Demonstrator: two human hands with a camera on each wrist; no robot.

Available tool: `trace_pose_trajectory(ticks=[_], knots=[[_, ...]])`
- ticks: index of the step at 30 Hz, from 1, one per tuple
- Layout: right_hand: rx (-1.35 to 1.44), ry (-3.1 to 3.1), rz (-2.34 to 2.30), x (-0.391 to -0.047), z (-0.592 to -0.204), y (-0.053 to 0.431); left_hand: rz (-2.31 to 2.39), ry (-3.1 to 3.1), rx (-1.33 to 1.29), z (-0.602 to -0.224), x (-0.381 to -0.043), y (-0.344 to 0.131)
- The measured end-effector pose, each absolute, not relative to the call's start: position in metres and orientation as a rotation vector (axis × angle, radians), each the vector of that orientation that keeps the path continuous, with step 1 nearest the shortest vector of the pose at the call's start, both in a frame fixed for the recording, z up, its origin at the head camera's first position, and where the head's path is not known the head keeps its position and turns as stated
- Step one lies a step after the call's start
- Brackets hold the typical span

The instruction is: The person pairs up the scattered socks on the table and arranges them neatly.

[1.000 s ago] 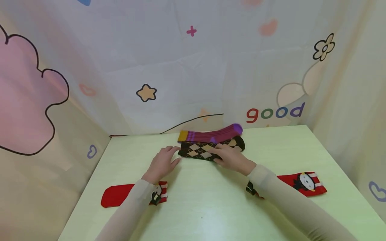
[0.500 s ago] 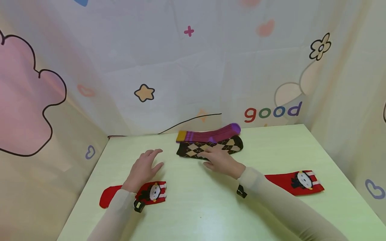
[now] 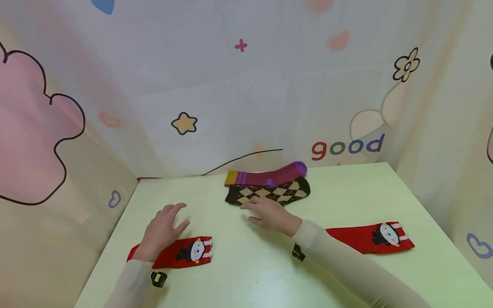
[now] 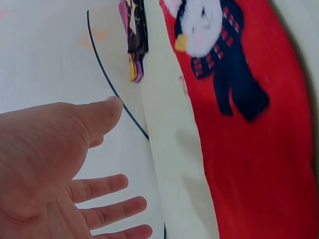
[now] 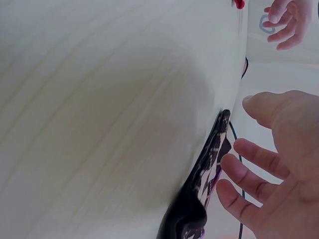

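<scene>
My left hand (image 3: 161,232) hovers over a red sock (image 3: 175,256) on the left of the table, its fingers loosely spread and holding nothing. That sock has a white-faced figure with a dark scarf, large in the left wrist view. Just in front of the brown argyle sock (image 3: 290,191) is my right hand (image 3: 271,215), fingers relaxed, nothing gripped; it covers a little of that sock's near edge in the head view. Behind lies a purple sock (image 3: 256,178) with a yellow cuff, side by side with the argyle one. My right forearm hides the toe end of another red sock (image 3: 360,238).
The pale green table (image 3: 239,273) meets a printed curtain (image 3: 215,85) at its back edge, and more curtain hangs at both sides. Small black cameras sit at both wrists.
My left hand has drawn away from the argyle sock's cuff to the left and nearer, over the red sock. My right hand has slid left and back off the argyle sock. The socks lie as before.
</scene>
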State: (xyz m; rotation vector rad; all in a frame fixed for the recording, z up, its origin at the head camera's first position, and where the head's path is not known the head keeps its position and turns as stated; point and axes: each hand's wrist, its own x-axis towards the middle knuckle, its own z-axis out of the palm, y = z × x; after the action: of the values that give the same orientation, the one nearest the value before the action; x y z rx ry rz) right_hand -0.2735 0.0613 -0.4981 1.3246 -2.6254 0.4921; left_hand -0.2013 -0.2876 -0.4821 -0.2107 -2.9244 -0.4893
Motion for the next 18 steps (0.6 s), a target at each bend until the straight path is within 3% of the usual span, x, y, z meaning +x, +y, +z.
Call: trace_pose_trajectory(ticks=[18], knots=[[1.388, -2.746, 0.486, -0.256, -0.5, 0.007, -0.443, -3.078, -0.062, -0.495, -0.177, -0.328]])
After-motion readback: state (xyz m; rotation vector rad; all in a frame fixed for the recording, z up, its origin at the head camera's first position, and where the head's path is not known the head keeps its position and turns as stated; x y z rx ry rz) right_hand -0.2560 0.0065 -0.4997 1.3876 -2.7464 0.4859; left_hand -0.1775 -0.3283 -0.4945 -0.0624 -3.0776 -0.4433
